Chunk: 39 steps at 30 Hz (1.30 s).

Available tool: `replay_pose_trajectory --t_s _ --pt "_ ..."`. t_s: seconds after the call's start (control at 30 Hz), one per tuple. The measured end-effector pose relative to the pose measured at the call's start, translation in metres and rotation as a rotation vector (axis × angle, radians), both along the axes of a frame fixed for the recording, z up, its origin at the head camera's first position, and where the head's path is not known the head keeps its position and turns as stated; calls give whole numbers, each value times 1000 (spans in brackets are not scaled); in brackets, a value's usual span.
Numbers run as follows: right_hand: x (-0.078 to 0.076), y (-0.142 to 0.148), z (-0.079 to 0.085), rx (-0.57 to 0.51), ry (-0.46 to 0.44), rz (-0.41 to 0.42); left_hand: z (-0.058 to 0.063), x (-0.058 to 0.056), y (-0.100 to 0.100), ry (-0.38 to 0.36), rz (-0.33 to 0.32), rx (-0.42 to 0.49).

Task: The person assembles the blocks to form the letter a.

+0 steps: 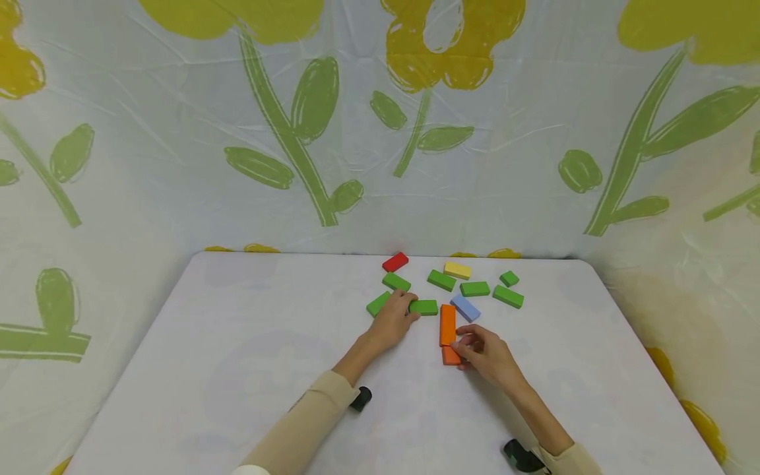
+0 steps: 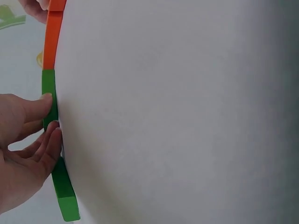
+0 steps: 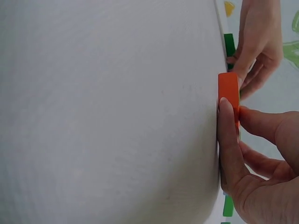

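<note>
My left hand [image 1: 394, 321] pinches the left end of a green block [image 1: 423, 308] between thumb and fingers. In the left wrist view the thumb presses on that same green block [image 2: 49, 86]. Just to its right an orange block [image 1: 448, 323] lies lengthwise, pointing away from me. A second orange block [image 1: 450, 356] sits crosswise at its near end, and my right hand [image 1: 488, 356] grips it by its right end. The right wrist view has thumb and fingertips on either side of this orange block [image 3: 228, 86]. Another green block [image 1: 377, 303] lies partly hidden behind my left hand.
Beyond the hands on the white table [image 1: 249, 396] lie several more green blocks [image 1: 475, 289], a red block [image 1: 395, 262], a yellow block [image 1: 457, 270] and a blue block [image 1: 466, 308]. A flower-printed sheet [image 1: 475, 198] hangs behind the table's far edge.
</note>
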State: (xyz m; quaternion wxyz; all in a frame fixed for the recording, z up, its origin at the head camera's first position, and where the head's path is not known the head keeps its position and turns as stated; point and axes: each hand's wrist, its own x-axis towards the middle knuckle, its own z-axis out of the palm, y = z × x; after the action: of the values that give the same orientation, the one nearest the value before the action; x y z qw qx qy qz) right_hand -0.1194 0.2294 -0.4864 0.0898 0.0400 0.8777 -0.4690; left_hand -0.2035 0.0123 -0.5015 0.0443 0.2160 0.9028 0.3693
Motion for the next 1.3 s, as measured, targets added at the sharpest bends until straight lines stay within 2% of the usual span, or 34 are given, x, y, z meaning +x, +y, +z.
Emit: replay_pose_trajectory --t_s 0.27,0.47,0.63,0.7,0.87,0.93,1.07,1.13,1.3 --pt "-2 2 -1 -45 15 51 1 -2 1 -7 -1 -14" --pt "-2 3 1 -34 0 66 5 -3 0 -13 -36 -34" --pt "-2 4 0 -30 6 73 8 -1 -1 -25 -34 -34" --pt "-3 4 -1 -21 8 69 8 0 0 7 -34 -65" --pt "-3 4 -3 10 25 54 9 4 11 141 -58 -195" --pt "-4 3 -5 17 38 49 10 4 16 166 -61 -241" --pt "-3 1 -7 8 64 46 11 3 18 153 -40 -303" --pt "-2 0 -7 6 82 48 9 1 17 141 -33 -304" --pt "-2 1 -7 8 97 36 5 -1 15 78 -26 -220"
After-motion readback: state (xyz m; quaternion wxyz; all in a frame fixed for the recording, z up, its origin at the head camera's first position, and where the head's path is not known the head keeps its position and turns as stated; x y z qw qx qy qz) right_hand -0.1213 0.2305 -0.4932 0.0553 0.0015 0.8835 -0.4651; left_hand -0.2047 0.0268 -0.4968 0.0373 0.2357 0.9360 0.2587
